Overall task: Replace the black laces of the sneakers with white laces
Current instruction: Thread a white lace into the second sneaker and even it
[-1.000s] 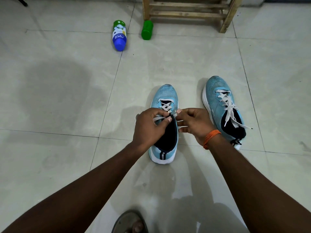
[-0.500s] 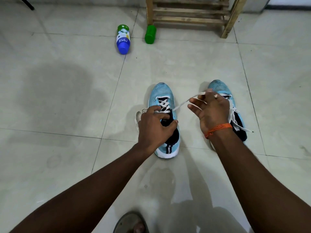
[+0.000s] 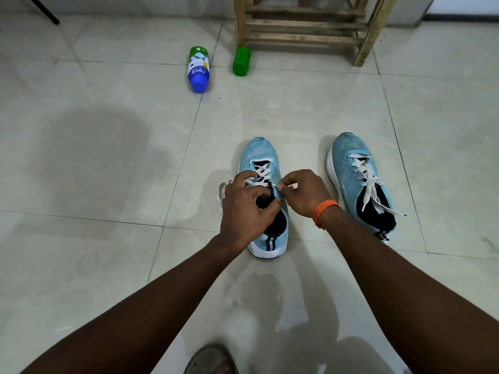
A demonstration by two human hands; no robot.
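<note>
The floor is the biggest thing here, pale tiles all round me. A wooden rack stands at the far side of it. My two blue shoes sit on the floor side by side, toes pointing away from me. The right shoe already has its white lace in, with the ends lying loose. The left shoe is the one I am working on, right in front of me.

My left hand is on that shoe. Its grip is closed, with the fingers curled over the tongue and top edge to hold the shoe steady. A moment ago my right hand was up in the air near the right shoe, pulling a long bit of the new lace out sideways. Now it is back down beside my left hand, at the shoe's right edge. Its grip is closed too, finger and thumb pinched on what I think is the lace end — it is too small to be sure.

So I think that pull is done and the next hole comes now.

A blue and white bottle and a green bottle are far off, near the rack. The new lace crosses the front holes only, and the holes near the ankle are still bare. A loop of it lies on the floor by the shoe's left side. I see no black lace anywhere — so this shoe is part done. An orange band is on my right wrist.
</note>
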